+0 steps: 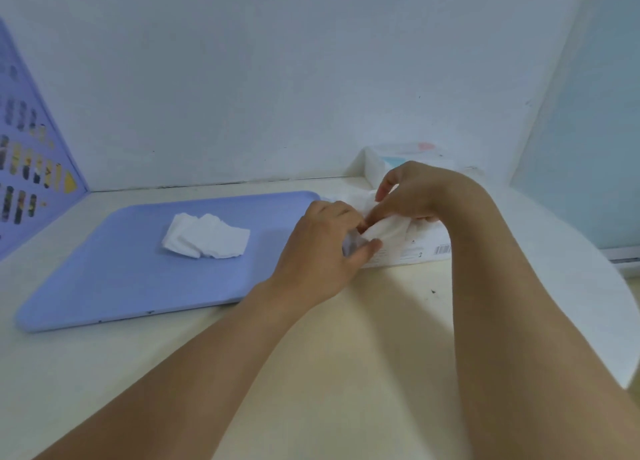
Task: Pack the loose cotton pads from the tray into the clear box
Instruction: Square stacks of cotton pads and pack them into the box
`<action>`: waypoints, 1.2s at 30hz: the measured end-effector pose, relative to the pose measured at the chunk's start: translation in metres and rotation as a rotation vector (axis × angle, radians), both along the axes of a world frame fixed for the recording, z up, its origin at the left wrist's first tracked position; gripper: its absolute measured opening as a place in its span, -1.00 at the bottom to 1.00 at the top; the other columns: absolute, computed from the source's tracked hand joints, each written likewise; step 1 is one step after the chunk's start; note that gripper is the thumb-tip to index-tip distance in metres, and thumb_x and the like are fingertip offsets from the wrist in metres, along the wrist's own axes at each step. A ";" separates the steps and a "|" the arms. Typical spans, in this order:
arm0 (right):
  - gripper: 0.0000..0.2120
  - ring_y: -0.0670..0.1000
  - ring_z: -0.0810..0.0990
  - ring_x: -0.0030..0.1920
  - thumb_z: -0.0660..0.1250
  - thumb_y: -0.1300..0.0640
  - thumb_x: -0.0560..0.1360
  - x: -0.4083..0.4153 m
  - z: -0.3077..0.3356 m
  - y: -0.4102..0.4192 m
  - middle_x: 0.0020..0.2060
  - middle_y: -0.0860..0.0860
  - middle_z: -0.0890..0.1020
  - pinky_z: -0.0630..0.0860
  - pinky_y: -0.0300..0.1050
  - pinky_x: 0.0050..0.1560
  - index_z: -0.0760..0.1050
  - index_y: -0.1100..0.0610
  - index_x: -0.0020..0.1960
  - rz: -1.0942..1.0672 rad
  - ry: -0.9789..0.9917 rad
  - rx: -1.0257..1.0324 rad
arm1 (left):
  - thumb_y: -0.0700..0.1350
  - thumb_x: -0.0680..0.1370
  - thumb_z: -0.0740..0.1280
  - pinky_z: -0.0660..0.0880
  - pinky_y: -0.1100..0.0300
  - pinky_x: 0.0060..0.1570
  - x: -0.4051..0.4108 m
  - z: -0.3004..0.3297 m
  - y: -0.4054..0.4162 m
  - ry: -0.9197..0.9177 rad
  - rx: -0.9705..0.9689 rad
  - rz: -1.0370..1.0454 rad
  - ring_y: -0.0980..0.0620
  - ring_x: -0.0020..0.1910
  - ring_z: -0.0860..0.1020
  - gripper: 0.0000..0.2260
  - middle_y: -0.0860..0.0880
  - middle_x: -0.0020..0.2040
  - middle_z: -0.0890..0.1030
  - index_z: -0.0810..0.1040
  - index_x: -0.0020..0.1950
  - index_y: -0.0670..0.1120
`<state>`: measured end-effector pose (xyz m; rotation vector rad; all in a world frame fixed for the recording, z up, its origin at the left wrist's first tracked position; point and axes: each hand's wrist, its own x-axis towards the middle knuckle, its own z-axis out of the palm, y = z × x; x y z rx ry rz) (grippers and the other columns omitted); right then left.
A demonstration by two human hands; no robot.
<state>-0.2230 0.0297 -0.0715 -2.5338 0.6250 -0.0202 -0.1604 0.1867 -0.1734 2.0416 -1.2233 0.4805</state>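
White square cotton pads [206,237] heaped, overlapping, on tray [114,279].

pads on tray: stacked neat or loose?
Loose: the cotton pads lie overlapping, fanned in a small heap on the blue tray, apart from both hands.

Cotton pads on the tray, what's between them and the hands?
Head view: only bare blue tray separates the cotton pads from the left hand; nothing else lies there.
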 end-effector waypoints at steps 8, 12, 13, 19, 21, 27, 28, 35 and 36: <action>-0.51 0.09 0.64 -0.07 0.61 0.03 0.28 0.014 -0.012 0.019 -0.08 0.02 0.59 0.54 -0.06 -0.06 0.46 0.08 0.08 -0.043 -0.022 -0.260 | 0.26 0.57 0.24 0.48 0.03 0.03 -0.004 0.003 0.000 -0.015 0.013 0.036 0.02 0.00 0.47 -0.62 0.11 -0.14 0.61 0.67 -0.01 0.00; -0.67 0.05 0.65 -0.18 0.54 0.08 0.31 0.012 -0.014 0.021 -0.31 0.01 0.59 0.42 -0.17 -0.28 0.40 0.11 -0.16 -0.075 0.046 -0.276 | 0.12 0.61 0.24 0.49 -0.04 0.05 -0.002 0.001 0.000 -0.060 0.071 0.013 -0.03 0.05 0.45 -0.70 0.09 -0.15 0.66 0.70 -0.04 -0.01; -0.68 0.06 0.66 -0.15 0.54 0.07 0.32 0.012 -0.014 0.021 -0.31 0.02 0.59 0.43 -0.17 -0.25 0.40 0.10 -0.18 -0.083 0.058 -0.271 | 0.10 0.61 0.24 0.49 -0.05 0.06 -0.002 0.001 0.000 -0.074 0.083 0.010 -0.04 0.07 0.45 -0.70 0.09 -0.14 0.67 0.71 -0.03 -0.02; -0.57 0.11 0.63 -0.17 0.55 -0.17 0.32 0.015 -0.004 0.016 -0.30 0.04 0.59 0.48 -0.07 -0.22 0.46 0.14 -0.23 -0.118 -0.272 -0.222 | 0.02 0.63 0.24 0.50 -0.09 0.00 -0.004 0.003 0.001 -0.135 0.120 0.053 -0.15 0.06 0.46 -0.72 -0.01 -0.14 0.64 0.69 -0.07 -0.08; -0.63 0.03 0.61 -0.34 0.46 -0.11 0.45 0.015 0.003 0.018 -0.36 0.07 0.67 0.49 -0.08 -0.29 0.61 0.23 -0.23 0.019 -0.381 -0.109 | 0.02 0.64 0.25 0.49 -0.08 0.00 -0.003 0.004 0.002 -0.122 0.140 0.057 -0.16 0.08 0.45 -0.73 -0.01 -0.14 0.61 0.67 -0.08 -0.08; -0.53 -0.06 0.44 -0.58 0.13 -0.06 0.69 0.011 -0.002 0.038 -0.72 -0.05 0.46 0.30 -0.16 -0.38 0.52 0.19 -0.25 0.151 0.064 -0.184 | 0.06 0.64 0.20 0.48 0.01 0.04 0.000 0.001 0.000 -0.085 0.108 0.034 -0.07 0.08 0.42 -0.72 0.10 -0.01 0.65 0.67 0.17 0.07; -0.51 -0.05 0.44 -0.56 0.07 -0.07 0.71 0.010 -0.001 0.040 -0.73 -0.06 0.44 0.29 -0.15 -0.37 0.47 0.17 -0.26 0.153 0.115 -0.200 | 0.05 0.64 0.20 0.48 0.02 0.03 -0.001 0.001 0.000 -0.084 0.099 0.033 -0.07 0.06 0.42 -0.73 0.11 -0.01 0.65 0.67 0.19 0.09; -0.59 0.01 0.51 -0.41 -0.02 0.06 0.73 0.008 -0.002 0.048 -0.27 0.08 0.53 0.37 -0.14 -0.31 0.38 0.16 -0.21 0.145 0.185 -0.251 | 0.10 0.63 0.18 0.47 0.02 -0.05 -0.003 0.003 0.000 -0.088 0.100 0.060 -0.10 0.05 0.42 -0.69 0.06 -0.12 0.64 0.70 0.11 0.08; -0.60 0.00 0.51 -0.42 0.00 0.07 0.73 0.009 -0.002 0.048 -0.27 0.06 0.54 0.38 -0.14 -0.31 0.39 0.15 -0.21 0.145 0.186 -0.246 | 0.09 0.63 0.20 0.47 0.03 -0.07 -0.004 0.003 0.000 -0.085 0.098 0.063 -0.11 0.06 0.42 -0.71 0.06 -0.12 0.63 0.70 0.10 0.07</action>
